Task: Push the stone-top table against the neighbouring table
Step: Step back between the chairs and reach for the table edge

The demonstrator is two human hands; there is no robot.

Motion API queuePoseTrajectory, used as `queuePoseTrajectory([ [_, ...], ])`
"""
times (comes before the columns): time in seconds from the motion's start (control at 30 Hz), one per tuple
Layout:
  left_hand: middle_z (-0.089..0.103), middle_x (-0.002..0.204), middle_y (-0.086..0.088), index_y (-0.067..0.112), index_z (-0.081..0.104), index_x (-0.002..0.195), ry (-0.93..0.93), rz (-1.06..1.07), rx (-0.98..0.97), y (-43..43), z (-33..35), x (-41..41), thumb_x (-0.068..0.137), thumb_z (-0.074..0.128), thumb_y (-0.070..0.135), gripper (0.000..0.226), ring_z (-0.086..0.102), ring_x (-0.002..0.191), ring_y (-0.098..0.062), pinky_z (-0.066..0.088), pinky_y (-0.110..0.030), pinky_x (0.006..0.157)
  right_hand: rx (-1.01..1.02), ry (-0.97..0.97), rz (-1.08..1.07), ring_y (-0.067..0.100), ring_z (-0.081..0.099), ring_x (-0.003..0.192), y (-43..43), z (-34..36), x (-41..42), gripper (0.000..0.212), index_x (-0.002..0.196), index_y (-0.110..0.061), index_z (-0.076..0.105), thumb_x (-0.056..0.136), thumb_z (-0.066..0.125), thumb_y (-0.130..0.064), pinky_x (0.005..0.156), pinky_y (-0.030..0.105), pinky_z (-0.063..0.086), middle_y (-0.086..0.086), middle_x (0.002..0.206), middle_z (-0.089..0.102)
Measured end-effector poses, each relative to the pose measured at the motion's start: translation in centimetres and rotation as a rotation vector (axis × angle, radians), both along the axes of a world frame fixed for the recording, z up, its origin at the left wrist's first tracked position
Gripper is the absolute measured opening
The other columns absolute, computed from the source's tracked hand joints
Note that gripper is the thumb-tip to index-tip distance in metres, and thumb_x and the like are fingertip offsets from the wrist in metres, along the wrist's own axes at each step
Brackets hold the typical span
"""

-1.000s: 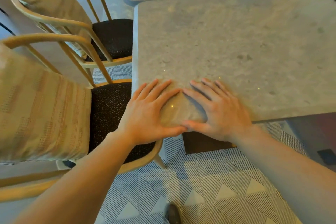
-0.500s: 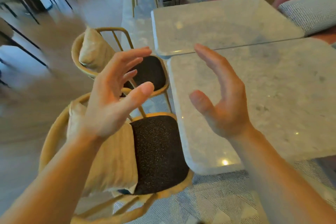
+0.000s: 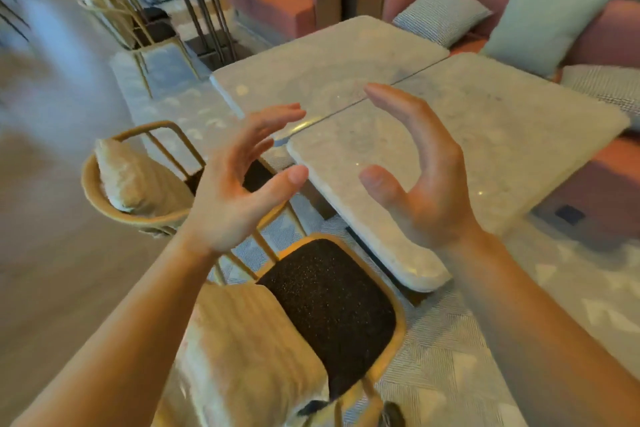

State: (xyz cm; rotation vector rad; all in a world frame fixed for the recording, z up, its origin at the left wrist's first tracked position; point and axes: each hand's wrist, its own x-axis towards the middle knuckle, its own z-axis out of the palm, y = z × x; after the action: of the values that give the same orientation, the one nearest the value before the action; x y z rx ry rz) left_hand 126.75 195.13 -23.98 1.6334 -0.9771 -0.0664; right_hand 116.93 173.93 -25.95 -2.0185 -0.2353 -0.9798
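Fingers (image 3: pixel 263 135) spread wide, left hand (image 3: pixel 232 198) and right hand (image 3: pixel 426 184) raised, empty, above stone-top table (image 3: pixel 502 135)

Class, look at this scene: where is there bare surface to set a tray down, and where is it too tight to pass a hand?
Both stone tops are bare: the near stone-top table and the neighbouring table beyond the seam. It is tight on the near table's left edge, where the dark-seated chair crowds in. Both hands, left hand and right hand, hover open.

Stone-top table (image 3: pixel 485 135) butts the neighbouring table (image 3: pixel 322 62) — both bare, on patterned carpet (image 3: pixel 450 374).
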Motion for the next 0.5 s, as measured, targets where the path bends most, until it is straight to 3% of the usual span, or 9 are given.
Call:
queuePoseTrajectory([
  [0.1,0.065,0.146,0.024,0.063,0.061,0.128,-0.003,-0.111,0.017,-1.7,-0.9,2.2,0.091,0.071,0.05,0.041,0.056,0.15,-0.011,0.042,-0.037,0.124,0.024,0.01,-0.117,0.01,0.054,0.14,-0.4,-1.0,-0.2,0.087,0.145,-0.001,0.056,0.096,0.049,-0.073,0.118,0.021,0.04,0.002,0.144,0.058],
  [0.17,0.064,0.149,0.021,0.06,0.061,0.131,-0.006,-0.152,0.024,-3.0,-2.8,3.8,0.092,0.072,0.065,0.041,0.056,0.15,-0.013,0.042,-0.038,0.124,0.043,0.031,-0.17,0.014,0.056,0.14,-0.8,-2.6,0.5,0.087,0.145,-0.002,0.055,0.096,0.048,-0.074,0.118,0.023,0.041,0.004,0.144,0.058],
  [0.3,0.065,0.149,0.022,0.059,0.062,0.132,0.067,-0.212,0.04,-4.5,-7.3,7.6,0.087,0.07,0.078,0.05,0.057,0.149,-0.012,0.044,-0.036,0.122,0.118,0.087,-0.246,0.017,0.057,0.142,-1.2,-6.4,3.2,0.078,0.145,-0.017,0.051,0.094,0.047,-0.077,0.118,0.025,0.042,0.003,0.147,0.058],
  [0.37,0.064,0.15,0.021,0.059,0.062,0.132,0.089,-0.237,0.054,-4.6,-9.0,9.4,0.089,0.071,0.074,0.047,0.058,0.149,-0.011,0.045,-0.037,0.122,0.161,0.113,-0.259,0.017,0.058,0.143,-0.7,-8.0,4.9,0.078,0.145,-0.02,0.05,0.094,0.047,-0.077,0.118,0.025,0.042,0.003,0.148,0.059],
  [0.5,0.065,0.151,0.015,0.057,0.063,0.131,0.113,-0.257,0.058,-5.2,-11.2,12.7,0.093,0.067,0.046,0.04,0.061,0.147,-0.013,0.049,-0.042,0.122,0.234,0.106,-0.282,0.018,0.059,0.142,0.4,-10.0,7.7,0.079,0.145,-0.02,0.051,0.093,0.048,-0.079,0.118,0.029,0.045,0.002,0.148,0.059],
])
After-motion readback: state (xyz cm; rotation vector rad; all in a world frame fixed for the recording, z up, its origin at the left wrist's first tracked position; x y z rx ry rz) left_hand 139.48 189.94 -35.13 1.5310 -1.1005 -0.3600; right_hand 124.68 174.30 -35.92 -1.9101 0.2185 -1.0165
